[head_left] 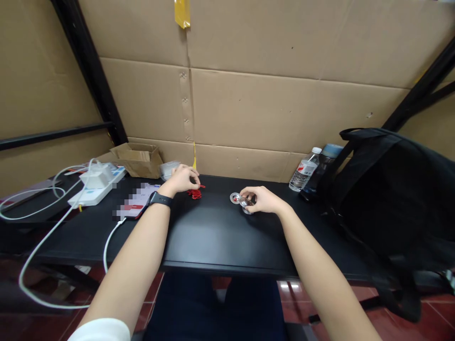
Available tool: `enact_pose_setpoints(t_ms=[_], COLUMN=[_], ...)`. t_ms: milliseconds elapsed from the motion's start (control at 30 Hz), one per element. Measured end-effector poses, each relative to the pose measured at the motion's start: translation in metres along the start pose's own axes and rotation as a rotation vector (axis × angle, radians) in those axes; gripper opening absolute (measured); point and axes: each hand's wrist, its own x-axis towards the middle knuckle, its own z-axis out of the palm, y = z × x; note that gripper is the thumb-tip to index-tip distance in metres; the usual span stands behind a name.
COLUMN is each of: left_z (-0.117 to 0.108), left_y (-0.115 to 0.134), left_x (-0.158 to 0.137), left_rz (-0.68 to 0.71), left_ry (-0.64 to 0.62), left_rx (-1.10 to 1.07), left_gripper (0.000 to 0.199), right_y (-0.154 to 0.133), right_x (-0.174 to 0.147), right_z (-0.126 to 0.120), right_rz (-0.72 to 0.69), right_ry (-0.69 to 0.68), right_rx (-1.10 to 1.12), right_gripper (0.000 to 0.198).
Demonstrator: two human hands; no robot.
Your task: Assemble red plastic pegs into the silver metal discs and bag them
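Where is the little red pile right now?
In the head view, the little red pile is left of centre on the black table, close beside the left hand, with the right hand farther right.

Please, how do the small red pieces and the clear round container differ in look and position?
The small red pieces are vivid red; the clear round container is transparent.
Most pieces lie bunched near the left hand; the container is held in the right hand.
Both are small.

Black wristwatch at left; white sleeve; dark navy trousers
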Motion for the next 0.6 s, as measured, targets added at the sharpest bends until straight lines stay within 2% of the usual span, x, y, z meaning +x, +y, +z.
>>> enact_pose_setpoints(t_ms=[100,200,600], left_z=[-0.003,-0.004,0.001], left_y=[-0.026,-0.04,-0.037], left_x=[-0.004,-0.006,-0.006], left_rz=[0.031,0.039,0.012], left_ry=[-0.066,-0.109,-0.262], left_rx=[-0.062,-0.108,-0.192], left_gripper=[0.017,0.025,0.031], right_y=[0.002,0.006,0.017], right_x=[-0.003,-0.004,-0.003], right_z=[-0.006,-0.009,-0.01], right_rz=[-0.005,0.014,0.058], right_ry=[-0.075,-0.09,-0.093], right_rx=[0.03,0.046,0.041], right_gripper=[0.044,0.044,0.044])
